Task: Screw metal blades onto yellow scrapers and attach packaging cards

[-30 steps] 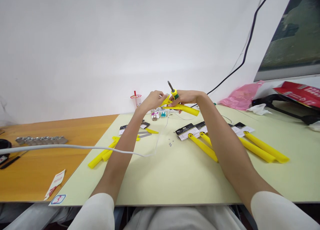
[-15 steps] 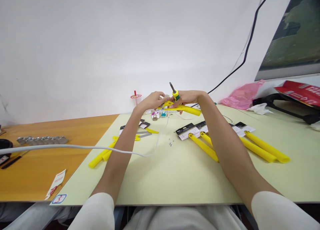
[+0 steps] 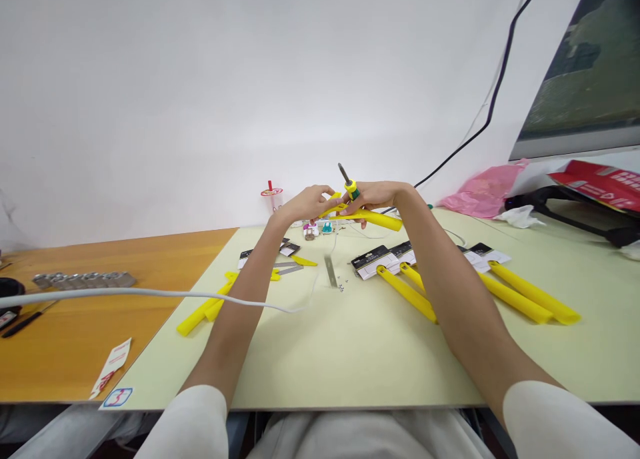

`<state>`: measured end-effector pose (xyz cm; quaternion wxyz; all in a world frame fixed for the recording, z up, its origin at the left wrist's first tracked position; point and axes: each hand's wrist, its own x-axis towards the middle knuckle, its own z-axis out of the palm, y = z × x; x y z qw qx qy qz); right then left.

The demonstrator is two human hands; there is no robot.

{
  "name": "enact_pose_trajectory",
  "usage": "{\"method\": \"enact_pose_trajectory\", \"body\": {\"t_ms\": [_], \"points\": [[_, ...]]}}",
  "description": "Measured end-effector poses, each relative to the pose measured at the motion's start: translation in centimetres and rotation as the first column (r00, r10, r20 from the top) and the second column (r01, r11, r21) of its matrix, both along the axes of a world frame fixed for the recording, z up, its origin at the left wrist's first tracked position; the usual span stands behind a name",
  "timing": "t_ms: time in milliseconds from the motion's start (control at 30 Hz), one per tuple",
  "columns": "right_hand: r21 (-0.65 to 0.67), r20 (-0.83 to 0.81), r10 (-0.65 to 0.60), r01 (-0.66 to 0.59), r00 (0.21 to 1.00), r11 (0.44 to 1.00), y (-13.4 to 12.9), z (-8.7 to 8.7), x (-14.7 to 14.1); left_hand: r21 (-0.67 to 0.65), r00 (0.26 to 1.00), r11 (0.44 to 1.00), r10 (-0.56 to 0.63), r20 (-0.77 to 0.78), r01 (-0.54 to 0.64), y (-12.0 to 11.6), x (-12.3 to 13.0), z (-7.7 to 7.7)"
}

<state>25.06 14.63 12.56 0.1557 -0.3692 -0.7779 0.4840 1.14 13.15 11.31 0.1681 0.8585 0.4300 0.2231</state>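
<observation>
Both hands are raised over the far middle of the pale table. My right hand point(image 3: 376, 196) is closed round a yellow handle point(image 3: 383, 220) and also keeps a green-and-yellow screwdriver point(image 3: 351, 190), its tip pointing up. My left hand point(image 3: 309, 204) pinches the head end of the same yellow handle. Below the hands a flat metal blade point(image 3: 331, 271) shows over the table beside small screws point(image 3: 342, 286). More metal blades point(image 3: 290, 270) lie on the left, near a yellow piece point(image 3: 304, 261).
Yellow handles with black-and-white cards point(image 3: 373, 262) lie on the right; other yellow handles point(image 3: 195, 317) are at left, partly behind my left forearm. A white cable point(image 3: 200, 294) crosses in front. A lidded cup point(image 3: 271, 196) and pink bag point(image 3: 485, 191) stand near the wall.
The metal blade has left the yellow handle and now shows below the hands, beside the screws. My left hand has shifted slightly on the handle; my right hand has barely moved.
</observation>
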Motion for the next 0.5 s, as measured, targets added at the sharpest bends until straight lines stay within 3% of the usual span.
{"method": "enact_pose_trajectory", "body": {"t_ms": [100, 167, 233, 300, 367, 433, 500], "points": [[0.0, 0.014, -0.013, 0.013, 1.0, 1.0, 0.4, -0.3, 0.1, 0.015, 0.999, 0.999, 0.034, -0.016, -0.033, 0.6, 0.3, -0.4], [0.01, 0.02, -0.021, 0.021, 1.0, 1.0, 0.7, -0.6, 0.2, 0.149, 0.998, 0.987, 0.063, -0.003, -0.062, 0.2, 0.5, -0.7], [0.029, 0.035, -0.031, 0.03, 0.999, 0.999, 0.9, -0.6, 0.3, 0.304, 0.998, 0.951, 0.036, 0.046, -0.048, -1.4, 0.6, -1.0], [0.058, 0.056, -0.04, 0.036, 0.998, 0.998, 0.9, -0.6, 0.5, 0.347, 0.996, 0.938, -0.049, 0.073, 0.021, -4.3, 0.4, -1.6], [0.083, 0.072, -0.047, 0.041, 0.996, 0.996, 0.9, -0.3, 0.6, 0.308, 0.989, 0.94, -0.15, -0.011, 0.146, -7.6, -0.2, -2.4], [0.094, 0.071, -0.055, 0.048, 0.996, 0.994, 0.8, -0.1, 0.8, 0.135, 0.949, 0.948, -0.262, -0.177, 0.287, -10.3, -1.3, -3.4], [0.1, 0.052, -0.06, 0.055, 0.997, 0.993, 0.7, 0.2, 0.9, -0.074, 0.894, 0.937, -0.348, -0.281, 0.341, -11.9, -2.4, -4.3]]}}
